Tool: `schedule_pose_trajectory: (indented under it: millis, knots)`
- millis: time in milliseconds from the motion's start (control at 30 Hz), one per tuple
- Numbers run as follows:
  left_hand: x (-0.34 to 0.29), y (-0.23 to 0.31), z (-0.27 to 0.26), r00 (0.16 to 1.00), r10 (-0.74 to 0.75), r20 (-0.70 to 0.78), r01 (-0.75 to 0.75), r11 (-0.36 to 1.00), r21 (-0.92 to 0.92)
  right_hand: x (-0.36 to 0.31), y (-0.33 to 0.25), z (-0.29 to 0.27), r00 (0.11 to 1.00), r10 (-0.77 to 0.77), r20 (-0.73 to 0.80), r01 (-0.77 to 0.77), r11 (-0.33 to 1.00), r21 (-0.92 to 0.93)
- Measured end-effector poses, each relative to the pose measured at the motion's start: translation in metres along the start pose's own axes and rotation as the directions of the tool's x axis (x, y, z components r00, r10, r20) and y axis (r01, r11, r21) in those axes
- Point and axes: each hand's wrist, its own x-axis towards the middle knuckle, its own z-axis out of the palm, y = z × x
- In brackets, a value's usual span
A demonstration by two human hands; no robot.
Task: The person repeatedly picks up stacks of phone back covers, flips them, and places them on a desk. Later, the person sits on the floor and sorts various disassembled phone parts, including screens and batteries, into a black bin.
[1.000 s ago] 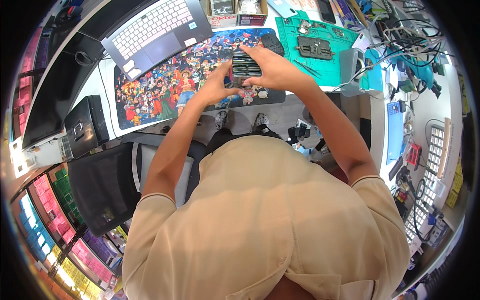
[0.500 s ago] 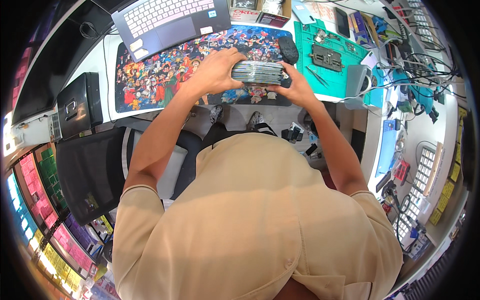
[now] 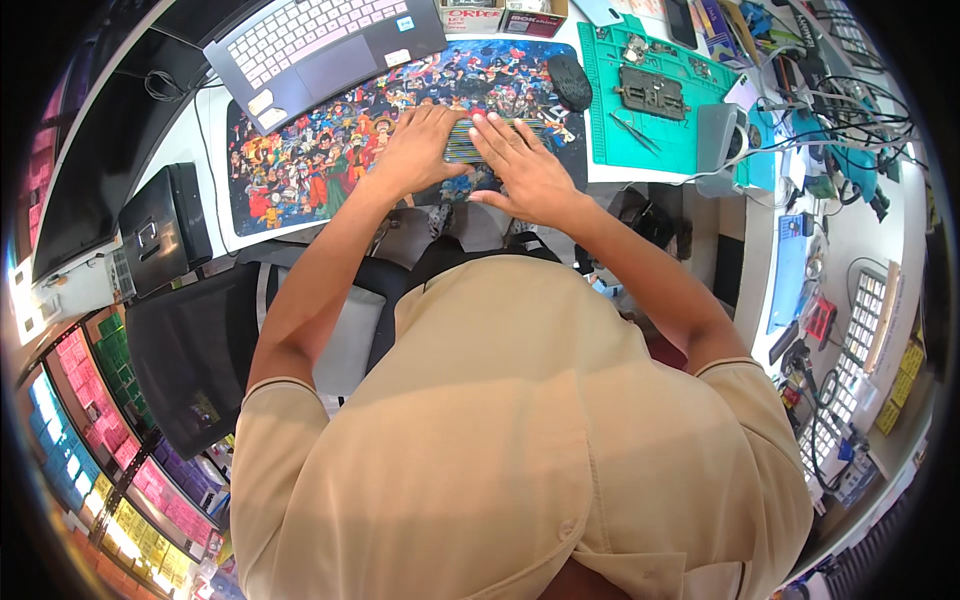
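Note:
A stack of thin flat panels (image 3: 461, 146), with striped edges in dark and pale tones, sits on the colourful desk mat (image 3: 330, 150). My left hand (image 3: 420, 152) wraps the stack's left end, its thumb at the near side and its fingers at the far side. Across the right part of the stack lies my right hand (image 3: 530, 178), fingers stretched out and thumb apart toward the near side. It covers much of the stack, so the right end is mostly hidden. What kind of panels these are cannot be made out.
A laptop (image 3: 330, 55) stands at the far left of the mat, and a black mouse (image 3: 569, 83) at its right. Farther right, a green work mat (image 3: 625, 145) holds a dark metal fixture (image 3: 652, 92) and tweezers (image 3: 635, 133). Tangled cables (image 3: 840, 120) crowd the right side.
My right hand has left the stack's right end and now lies over it with fingers extended. The stack has turned or tipped slightly and sits farther left in view. The view itself has shifted.

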Motion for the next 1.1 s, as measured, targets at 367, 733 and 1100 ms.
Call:
schedule_pose_trajectory:
  millis: [367, 733, 1100]
  knots:
    - [-0.011, -0.012, -0.007, 0.997, 0.057, -0.052, -0.065, 0.984, -0.169, -0.004, 0.017, 0.005, 0.986, 0.053, -0.159, -0.049, 0.998, 0.031]
    - [-0.009, -0.014, -0.012, 0.999, 0.014, 0.034, -0.012, 0.997, -0.075, 0.001, 0.041, -0.005, 0.987, 0.158, -0.009, -0.155, 0.976, 0.154]
    - [-0.016, -0.006, -0.012, 0.996, 0.048, -0.079, -0.044, 0.998, 0.055, 0.004, 0.056, 0.001, 0.987, 0.148, -0.059, -0.138, 0.979, 0.152]
